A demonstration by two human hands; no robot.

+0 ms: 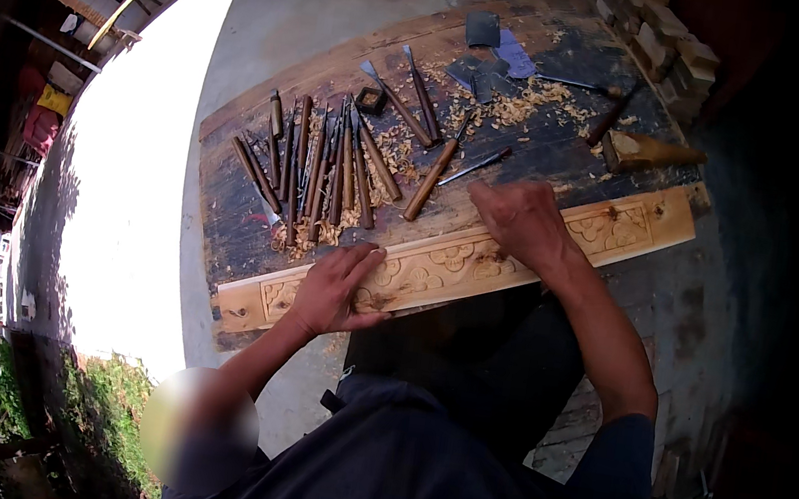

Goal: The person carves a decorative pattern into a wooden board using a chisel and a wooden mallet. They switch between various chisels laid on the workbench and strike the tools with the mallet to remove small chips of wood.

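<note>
A long pale wooden board (438,263) carved with a floral relief lies aslant along the near side of the workbench. My left hand (339,287) grips it across its width toward the left end, fingers over the top and thumb by the near edge. My right hand (522,223) is closed above the board's right half, its knuckles near the far edge; whatever its fingers hold is hidden. Just beyond that hand lie a thin chisel (476,167) and a wooden-handled carving tool (434,178). Several more wooden-handled chisels (340,166) lie in a row beyond my left hand.
Curled shavings (529,105) cover parts of the dark workbench (553,154). A wooden mallet-like block (649,153) rests at its right end. A small dark square box (371,100) and a blue cloth or paper (516,55) sit farther back. Stacked wood pieces (685,70) stand beyond the right corner.
</note>
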